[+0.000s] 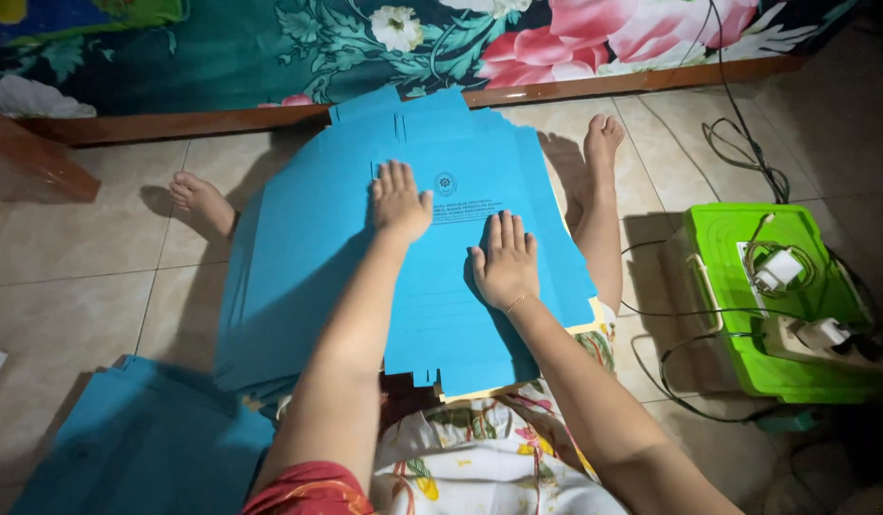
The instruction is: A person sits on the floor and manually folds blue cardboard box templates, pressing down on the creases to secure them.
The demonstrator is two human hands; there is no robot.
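A large blue die-cut cardboard sheet lies flat across my lap and legs, with a small printed emblem and text near its middle. My left hand presses flat on the sheet beside the emblem, fingers apart. My right hand lies flat on it a little nearer to me, palm down, a thin bracelet at the wrist. Neither hand grips anything. Under the sheet's near edge a yellowish board peeks out. My bare feet stick out past the sheet on both sides.
A stack of more blue sheets lies on the tiled floor at lower left. A green plastic box with a white charger and power strip stands at right, black cables trailing. A floral-covered bed with a wooden rail runs along the far side.
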